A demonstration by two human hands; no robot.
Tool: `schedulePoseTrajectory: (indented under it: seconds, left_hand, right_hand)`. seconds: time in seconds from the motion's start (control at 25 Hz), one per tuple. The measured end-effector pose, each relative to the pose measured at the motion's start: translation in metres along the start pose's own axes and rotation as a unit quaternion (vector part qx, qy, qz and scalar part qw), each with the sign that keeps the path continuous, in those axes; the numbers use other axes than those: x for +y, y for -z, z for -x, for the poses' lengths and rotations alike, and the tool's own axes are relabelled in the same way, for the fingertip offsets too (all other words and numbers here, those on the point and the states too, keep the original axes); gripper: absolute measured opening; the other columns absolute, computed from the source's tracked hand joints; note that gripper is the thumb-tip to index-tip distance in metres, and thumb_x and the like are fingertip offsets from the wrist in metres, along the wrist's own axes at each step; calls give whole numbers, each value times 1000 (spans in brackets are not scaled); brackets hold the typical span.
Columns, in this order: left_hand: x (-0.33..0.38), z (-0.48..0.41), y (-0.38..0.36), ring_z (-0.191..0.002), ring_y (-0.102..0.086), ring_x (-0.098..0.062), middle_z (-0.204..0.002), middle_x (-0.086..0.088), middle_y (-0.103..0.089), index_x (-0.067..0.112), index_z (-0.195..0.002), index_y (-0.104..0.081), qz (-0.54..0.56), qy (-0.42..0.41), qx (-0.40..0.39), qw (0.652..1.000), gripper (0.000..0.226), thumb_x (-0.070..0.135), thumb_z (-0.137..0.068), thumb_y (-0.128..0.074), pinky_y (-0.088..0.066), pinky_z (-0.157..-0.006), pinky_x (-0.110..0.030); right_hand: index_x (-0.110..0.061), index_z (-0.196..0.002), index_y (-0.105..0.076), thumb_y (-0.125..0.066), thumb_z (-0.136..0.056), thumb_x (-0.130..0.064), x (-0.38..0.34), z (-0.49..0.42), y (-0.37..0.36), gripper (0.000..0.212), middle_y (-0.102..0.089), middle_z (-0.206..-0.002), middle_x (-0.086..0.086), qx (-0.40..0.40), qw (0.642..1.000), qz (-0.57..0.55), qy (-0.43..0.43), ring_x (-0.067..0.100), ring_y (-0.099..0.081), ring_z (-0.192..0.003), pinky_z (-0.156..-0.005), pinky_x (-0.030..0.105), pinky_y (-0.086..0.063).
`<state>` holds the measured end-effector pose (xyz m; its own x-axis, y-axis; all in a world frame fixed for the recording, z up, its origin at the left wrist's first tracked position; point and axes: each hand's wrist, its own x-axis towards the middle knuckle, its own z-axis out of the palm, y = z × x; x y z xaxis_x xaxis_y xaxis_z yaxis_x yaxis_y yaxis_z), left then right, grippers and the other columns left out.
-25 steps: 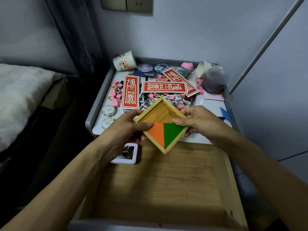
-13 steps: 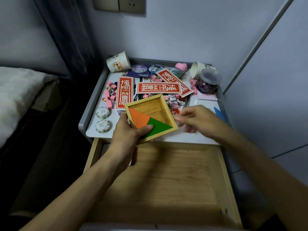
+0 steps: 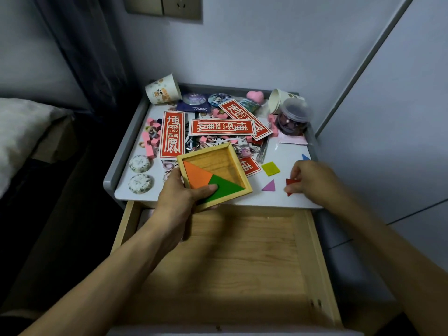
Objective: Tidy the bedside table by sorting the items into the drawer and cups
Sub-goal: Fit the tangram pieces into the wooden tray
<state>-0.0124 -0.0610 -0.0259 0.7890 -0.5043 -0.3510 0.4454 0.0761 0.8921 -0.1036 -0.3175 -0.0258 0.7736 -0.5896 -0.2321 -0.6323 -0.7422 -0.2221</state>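
Tray point(image 3: 219, 161) tilts in left hand point(image 3: 179, 197), corner toward the cups.

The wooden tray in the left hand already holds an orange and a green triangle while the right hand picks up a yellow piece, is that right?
Not quite: the head view shows the right hand on the red triangle; the yellow square lies untouched. The rest holds: the left hand grips the wooden tray.

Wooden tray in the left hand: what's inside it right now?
The tray holds an orange triangle and a green triangle; the rest is bare wood. The left hand's thumb covers part of the green triangle's near corner.
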Motion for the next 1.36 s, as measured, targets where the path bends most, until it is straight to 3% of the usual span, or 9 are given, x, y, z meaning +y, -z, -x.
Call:
schedulePoseTrajectory:
  seconds: [0.24, 0.44, 0.68, 0.96, 1.16, 1.28, 1.36]
  left_hand:
    - [-2, -1, -1, -93, -71, -28, -114, -15, -68, 6, -126, -50, 11, 10, -5, 1000, 52, -9, -80, -69, -59, -59, -28]
    - [-2, -3, 0, -88, -73, -26, -112, -14, -69, 6, -126, -50, 16, 5, -8, 1000, 51, -9, -80, -68, -59, -59, -29]
    - [-3, -3, 1, -89, -73, -25, -113, -13, -68, 7, -126, -50, 16, 11, -13, 1000, 51, -9, -81, -68, -59, -59, -29]
    - [-4, -5, 1, -92, -72, -28, -113, -14, -69, 7, -125, -51, 15, 9, -13, 1000, 51, -7, -79, -70, -59, -61, -30]
    - [-7, -6, -2, -92, -72, -29, -115, -16, -68, 5, -127, -50, 7, 11, -12, 1000, 52, -8, -80, -70, -58, -61, -30]
    - [-9, -6, -1, -92, -72, -30, -115, -17, -68, 4, -127, -50, 7, 13, -10, 1000, 52, -8, -80, -69, -59, -60, -30]
    - [-7, -7, 0, -92, -72, -29, -114, -16, -68, 5, -126, -51, 8, 11, -13, 1000, 51, -8, -80, -69, -59, -61, -30]
  right_hand:
    - [-18, -100, -66, -81, -76, -28, 3, -11, -5, 30, -65, -103, 3, -9, 999, -32, 23, 18, -58, -93, -79, 32, -48]
    - [-19, -106, -69, -73, -84, -19, 30, -20, 3, 23, -61, -118, 7, 156, 986, 44, 44, 26, -58, -102, -84, 36, -46]
    - [-22, -92, -71, -77, -80, -24, 38, -30, 1, 14, -69, -101, 1, 118, 990, 9, 74, 19, -59, -90, -76, 32, -47]
    - [-17, -106, -72, -78, -79, -13, 51, -33, 8, 28, -68, -109, 2, 69, 989, -6, 130, 9, -53, -90, -80, 24, -40]
    - [-22, -91, -70, -76, -81, -18, 46, -37, 5, 12, -66, -94, -4, 61, 988, -36, 137, 15, -60, -88, -77, 29, -45]
    - [-21, -95, -70, -73, -84, -19, 40, -39, 3, 11, -67, -90, -7, 73, 987, -75, 125, 11, -60, -83, -80, 33, -51]
    - [-18, -101, -71, -70, -86, -14, 44, -38, 9, 15, -64, -98, -5, 61, 986, -64, 139, 11, -58, -88, -80, 25, -47]
